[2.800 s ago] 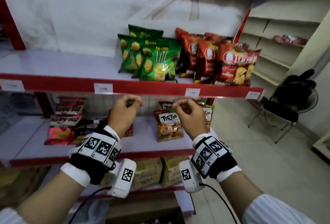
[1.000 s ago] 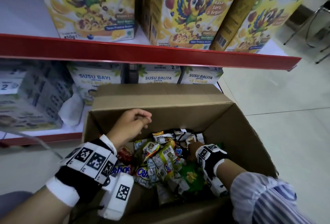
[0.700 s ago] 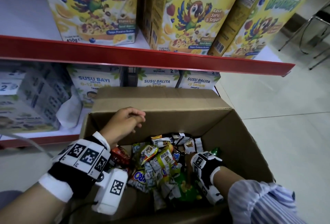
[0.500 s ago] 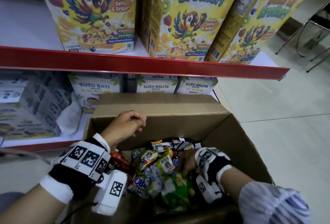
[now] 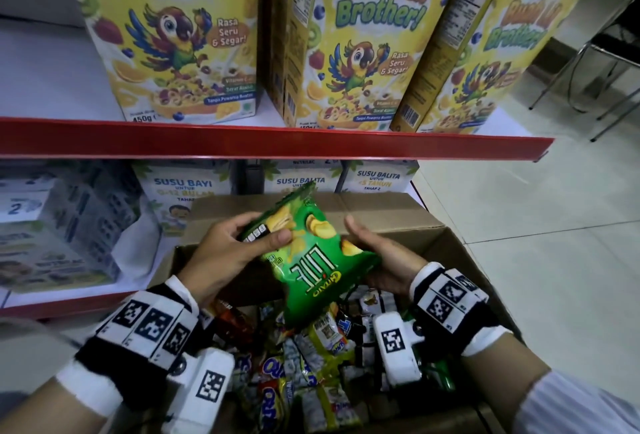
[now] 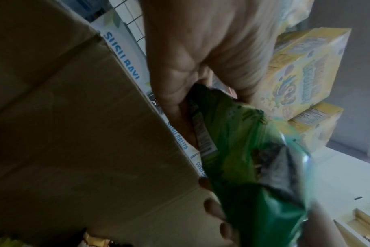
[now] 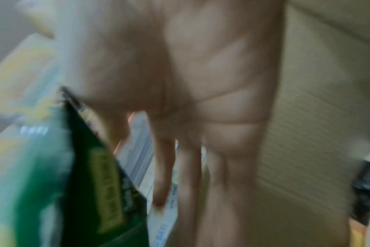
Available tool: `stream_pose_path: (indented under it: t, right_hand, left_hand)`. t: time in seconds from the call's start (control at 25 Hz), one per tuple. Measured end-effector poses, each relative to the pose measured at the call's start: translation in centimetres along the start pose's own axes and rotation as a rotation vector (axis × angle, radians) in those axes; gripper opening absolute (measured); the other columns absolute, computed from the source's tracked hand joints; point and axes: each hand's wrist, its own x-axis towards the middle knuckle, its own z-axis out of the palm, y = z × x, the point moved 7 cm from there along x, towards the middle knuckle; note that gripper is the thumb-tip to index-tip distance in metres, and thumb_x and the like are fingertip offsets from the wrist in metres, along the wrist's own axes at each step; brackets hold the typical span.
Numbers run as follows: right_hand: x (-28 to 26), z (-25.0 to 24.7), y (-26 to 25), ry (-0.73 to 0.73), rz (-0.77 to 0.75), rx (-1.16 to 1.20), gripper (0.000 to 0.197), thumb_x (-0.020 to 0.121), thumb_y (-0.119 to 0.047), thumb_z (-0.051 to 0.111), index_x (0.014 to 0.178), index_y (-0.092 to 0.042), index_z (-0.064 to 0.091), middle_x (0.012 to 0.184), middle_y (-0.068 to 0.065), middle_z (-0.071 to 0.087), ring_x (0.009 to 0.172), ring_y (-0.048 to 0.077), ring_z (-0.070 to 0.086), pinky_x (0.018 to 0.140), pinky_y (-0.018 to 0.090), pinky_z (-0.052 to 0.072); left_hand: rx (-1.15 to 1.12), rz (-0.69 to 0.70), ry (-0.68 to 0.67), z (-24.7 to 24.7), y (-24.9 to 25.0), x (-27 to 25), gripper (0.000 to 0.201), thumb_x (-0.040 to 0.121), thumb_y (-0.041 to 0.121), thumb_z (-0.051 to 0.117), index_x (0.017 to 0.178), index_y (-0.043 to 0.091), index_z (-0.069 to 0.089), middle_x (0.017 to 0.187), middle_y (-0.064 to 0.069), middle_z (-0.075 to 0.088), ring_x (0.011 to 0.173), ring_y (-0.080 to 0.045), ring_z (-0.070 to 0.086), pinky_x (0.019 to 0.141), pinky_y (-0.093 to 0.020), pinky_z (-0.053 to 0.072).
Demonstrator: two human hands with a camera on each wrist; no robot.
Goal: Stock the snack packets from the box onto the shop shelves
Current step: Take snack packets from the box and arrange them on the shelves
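Above the open box: green foil crisp packet (image 5: 313,253) held upside down over the brown cardboard box (image 5: 440,236), clear of the other packets.
Left hand (image 5: 230,253): grips the packet's left edge, thumb across the printed front, fingers curled behind; same grip seen in the left wrist view (image 6: 192,70) on the crimped edge (image 6: 239,142).
Right hand (image 5: 379,257): palm up beneath the packet's right side, fingers fairly straight and supporting it; right wrist view (image 7: 201,100) blurred, fingers extended beside the packet (image 7: 70,175).
Box contents: loose heap of small mixed snack packets (image 5: 311,364), yellow, white, blue and red wrappers.
Box position: on the floor against the lowest shelf.
Red-edged shelf (image 5: 270,143): carries tall yellow cereal boxes with a parrot print (image 5: 173,35).
Lower shelf: white milk-formula cartons with blue lettering (image 5: 183,191) behind the box.
Right of the shelving: pale tiled floor (image 5: 536,243).
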Motion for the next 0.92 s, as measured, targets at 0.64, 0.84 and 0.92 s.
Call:
stream_pose_path:
  t: [0.64, 0.84, 0.92]
  right_hand:
    - [-0.5, -1.7, -5.0, 0.204, -0.280, -0.225, 0.070, 0.056, -0.033, 0.079, 0.121, -0.029, 0.055, 0.118, 0.005, 0.067, 0.110, 0.021, 0.063, 0.093, 0.038, 0.052]
    - [-0.9, -1.0, -4.0, 0.078, -0.191, -0.284, 0.039, 0.076, 0.011, 0.068, 0.105, -0.013, 0.061, 0.092, -0.003, 0.073, 0.081, 0.010, 0.070, 0.067, 0.024, 0.058]
    - [-1.3, -1.1, -3.8, 0.014, -0.142, -0.382, 0.035, 0.076, 0.013, 0.068, 0.104, -0.008, 0.062, 0.092, 0.001, 0.073, 0.081, 0.014, 0.070, 0.072, 0.028, 0.059]
  left_hand:
    - [0.095, 0.018, 0.101, -1.6, -0.4, 0.7, 0.052, 0.055, 0.044, 0.074, 0.101, 0.029, 0.056, 0.096, 0.013, 0.070, 0.085, 0.008, 0.065, 0.058, -0.007, 0.048]
    - [0.119, 0.047, 0.041, -2.0, 0.7, 0.9, 0.099, 0.029, 0.078, 0.076, 0.114, 0.030, 0.056, 0.104, 0.006, 0.070, 0.096, -0.009, 0.066, 0.076, -0.030, 0.054]
    - [0.128, 0.001, -0.150, -0.5, 0.1, 0.8, 0.101, 0.029, 0.077, 0.077, 0.118, 0.035, 0.052, 0.101, 0.011, 0.072, 0.096, -0.002, 0.066, 0.075, -0.024, 0.054]
